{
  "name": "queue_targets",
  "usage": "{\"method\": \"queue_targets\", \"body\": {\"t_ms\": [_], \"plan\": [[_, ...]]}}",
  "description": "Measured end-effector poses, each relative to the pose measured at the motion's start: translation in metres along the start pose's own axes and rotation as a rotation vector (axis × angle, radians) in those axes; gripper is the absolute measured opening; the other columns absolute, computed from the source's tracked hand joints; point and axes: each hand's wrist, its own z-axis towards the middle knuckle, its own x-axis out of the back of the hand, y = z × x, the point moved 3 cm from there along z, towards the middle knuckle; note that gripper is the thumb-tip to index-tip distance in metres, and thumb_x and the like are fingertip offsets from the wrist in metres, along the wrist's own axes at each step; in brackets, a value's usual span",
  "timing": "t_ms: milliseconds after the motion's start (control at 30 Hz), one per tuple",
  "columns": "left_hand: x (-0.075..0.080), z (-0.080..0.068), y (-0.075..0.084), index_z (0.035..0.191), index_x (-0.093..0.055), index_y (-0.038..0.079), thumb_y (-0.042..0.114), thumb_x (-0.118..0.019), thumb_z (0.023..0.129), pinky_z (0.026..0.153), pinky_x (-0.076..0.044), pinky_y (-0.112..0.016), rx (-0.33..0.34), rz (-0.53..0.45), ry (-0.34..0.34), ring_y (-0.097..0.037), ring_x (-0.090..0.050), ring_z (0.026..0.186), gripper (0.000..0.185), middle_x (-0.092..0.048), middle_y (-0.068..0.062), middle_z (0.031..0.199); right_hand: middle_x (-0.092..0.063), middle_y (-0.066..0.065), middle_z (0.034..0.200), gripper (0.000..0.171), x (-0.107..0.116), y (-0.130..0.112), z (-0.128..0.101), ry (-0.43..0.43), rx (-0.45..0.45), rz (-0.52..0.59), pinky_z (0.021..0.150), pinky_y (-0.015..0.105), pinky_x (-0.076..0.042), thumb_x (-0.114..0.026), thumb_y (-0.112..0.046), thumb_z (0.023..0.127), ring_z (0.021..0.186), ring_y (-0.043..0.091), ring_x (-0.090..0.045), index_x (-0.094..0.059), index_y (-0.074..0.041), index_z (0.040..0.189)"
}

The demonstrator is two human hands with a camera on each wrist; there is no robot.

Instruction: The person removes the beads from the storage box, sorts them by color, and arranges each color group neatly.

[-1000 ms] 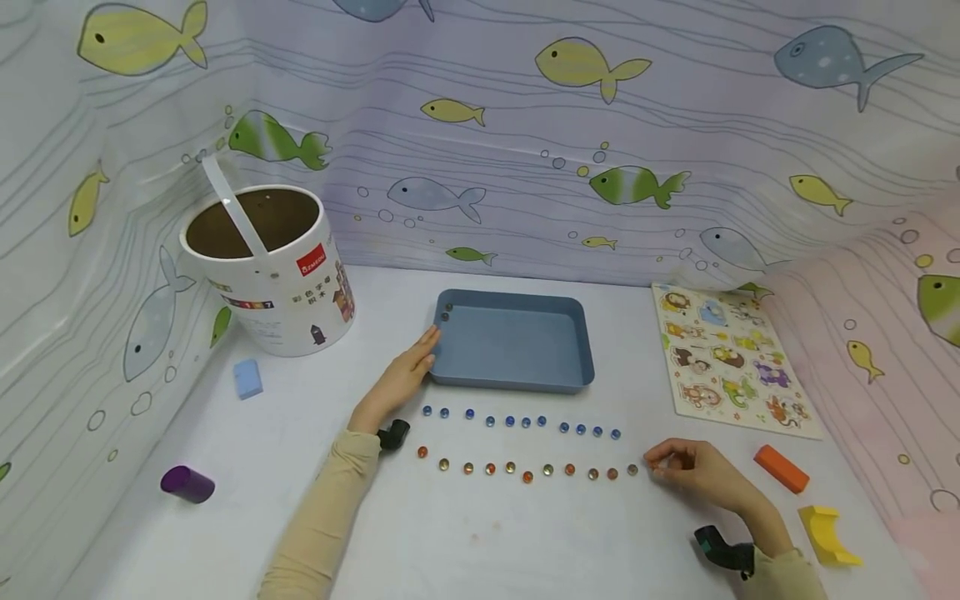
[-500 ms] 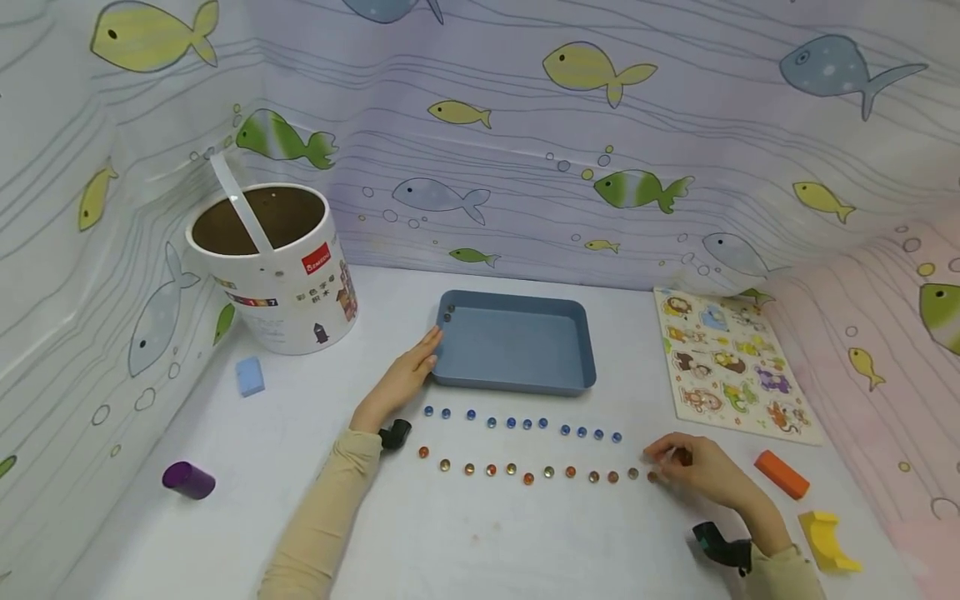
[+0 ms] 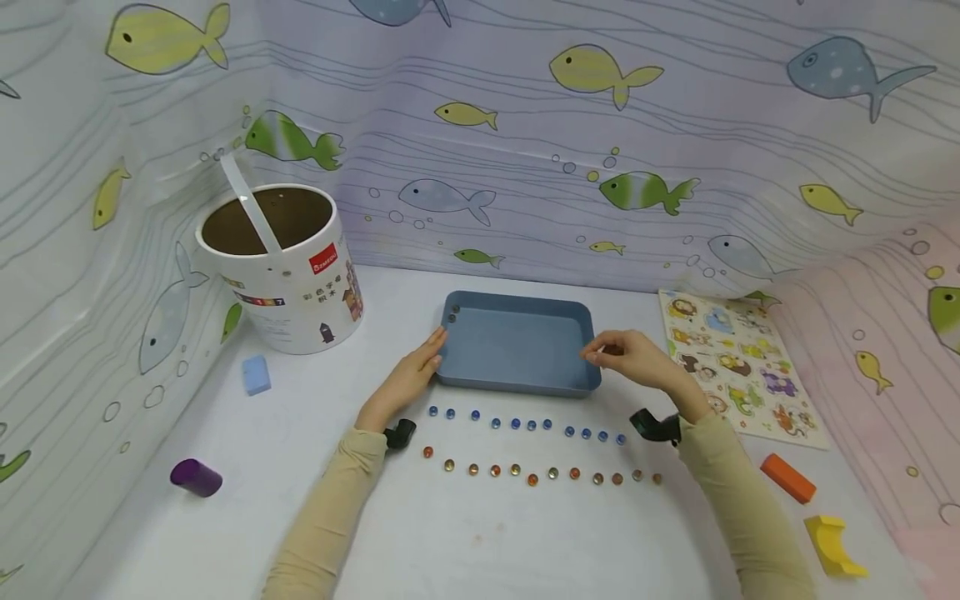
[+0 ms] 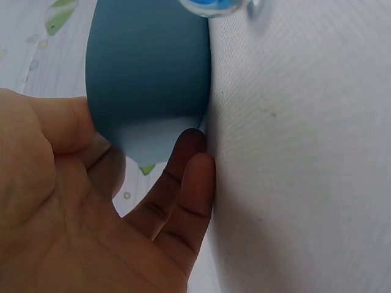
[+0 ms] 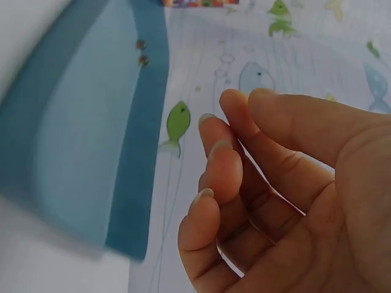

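Note:
My left hand (image 3: 405, 379) rests against the left end of a shallow blue-grey tray (image 3: 517, 387), fingers along its side. Close up in the left wrist view, the fingertips touch the tray's wall near the tabletop. Over the tray's right rim is my right hand (image 3: 628, 357), fingers loosely bent and thumb near the index fingertip. Nothing shows between them in the right wrist view. Two dark marbles (image 5: 143, 60) lie in the tray's far left corner. In front of the tray runs a row of blue glass marbles (image 3: 515, 423), and nearer still a row of orange and yellowish marbles (image 3: 495, 471).
A white bucket (image 3: 300, 292) stands at the back left, with a light blue block (image 3: 256, 375) and a purple cylinder (image 3: 196, 477) before it. On the right lie an animal picture board (image 3: 738, 392), an orange block (image 3: 787, 477) and a yellow curved block (image 3: 831, 546).
My right hand has left the right end of the orange-yellow row, where one more marble now lies, and moved up to the tray's right rim. The left hand stays at the tray.

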Motion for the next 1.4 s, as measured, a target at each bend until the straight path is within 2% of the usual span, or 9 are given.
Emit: {"method": "queue_targets", "body": {"t_ms": [100,233,433,667,767,1000,1233,1300,1400], "plan": [[-0.001,0.0,-0.001,0.152,-0.029,0.004,0.014,-0.038,0.105,0.121,-0.02,-0.052,0.0,0.001,-0.002,-0.034,-0.023,0.147,0.049,-0.02,-0.01,0.162,-0.068,0.017,0.109,0.026,-0.004,-0.014,0.029,-0.026,0.049,0.017,0.076,0.035,-0.054,-0.057,-0.022,0.099,0.092,0.03,-0.063,-0.069,-0.004,0.112],[-0.002,0.001,-0.002,0.152,-0.029,0.006,0.016,-0.038,0.105,0.122,-0.019,-0.051,0.007,-0.006,-0.01,-0.033,-0.022,0.148,0.049,-0.02,-0.008,0.162,-0.068,0.018,0.116,0.025,-0.013,-0.031,0.066,-0.066,0.079,0.054,0.085,0.043,-0.055,-0.055,-0.021,0.099,0.103,0.034,-0.063,-0.069,-0.005,0.111],[0.0,0.0,-0.002,0.152,-0.028,0.007,0.016,-0.039,0.105,0.122,-0.019,-0.05,0.012,-0.005,-0.011,-0.032,-0.022,0.148,0.049,-0.02,-0.008,0.162,-0.068,0.013,0.117,0.024,-0.027,-0.056,0.113,-0.11,0.056,0.08,0.091,0.04,-0.053,-0.054,-0.021,0.1,0.109,0.033,-0.061,-0.07,-0.008,0.111],[0.0,-0.001,-0.001,0.153,-0.028,0.008,0.016,-0.038,0.105,0.122,-0.019,-0.051,0.023,-0.003,-0.012,-0.032,-0.022,0.148,0.05,-0.019,-0.007,0.162,-0.065,0.016,0.123,0.03,-0.051,-0.061,0.158,-0.133,0.089,0.145,0.098,0.054,-0.05,-0.056,-0.018,0.099,0.111,0.041,-0.06,-0.066,-0.002,0.121],[0.0,-0.001,-0.001,0.153,-0.027,0.007,0.017,-0.038,0.105,0.122,-0.019,-0.051,0.025,-0.003,-0.017,-0.032,-0.022,0.149,0.05,-0.018,-0.007,0.163,-0.065,0.016,0.123,0.03,-0.062,-0.061,0.171,-0.11,0.095,0.114,0.095,0.048,-0.053,-0.057,-0.016,0.098,0.109,0.037,-0.062,-0.065,-0.002,0.122],[0.001,-0.001,-0.001,0.153,-0.027,0.007,0.017,-0.038,0.105,0.122,-0.019,-0.051,0.02,-0.003,-0.012,-0.031,-0.021,0.149,0.05,-0.019,-0.007,0.163,-0.067,0.013,0.12,0.028,-0.09,-0.059,0.194,-0.087,0.069,-0.035,0.09,0.037,-0.054,-0.06,-0.013,0.095,0.104,0.026,-0.064,-0.066,-0.003,0.121],[0.002,-0.002,0.002,0.152,-0.028,0.004,0.015,-0.039,0.105,0.12,-0.022,-0.053,-0.002,0.012,-0.008,-0.034,-0.024,0.147,0.05,-0.021,-0.01,0.162,-0.068,0.012,0.108,0.029,-0.117,-0.059,0.206,-0.059,0.0,-0.082,0.072,0.025,-0.052,-0.062,-0.017,0.094,0.087,0.019,-0.063,-0.066,-0.004,0.12],[0.002,-0.002,0.002,0.152,-0.029,0.005,0.015,-0.039,0.105,0.121,-0.022,-0.052,-0.001,0.011,-0.007,-0.033,-0.024,0.147,0.049,-0.021,-0.01,0.161,-0.068,0.011,0.107,0.03,-0.124,-0.059,0.209,-0.044,-0.028,-0.092,0.07,0.024,-0.051,-0.063,-0.019,0.094,0.085,0.018,-0.062,-0.066,-0.006,0.12],[0.002,-0.003,0.002,0.152,-0.029,0.005,0.015,-0.039,0.105,0.12,-0.022,-0.053,0.005,0.011,-0.005,-0.034,-0.025,0.147,0.05,-0.022,-0.009,0.161,-0.07,0.01,0.107,0.03,-0.131,-0.062,0.212,-0.019,-0.069,-0.112,0.074,0.027,-0.053,-0.065,-0.022,0.093,0.089,0.019,-0.063,-0.067,-0.007,0.119]]}}
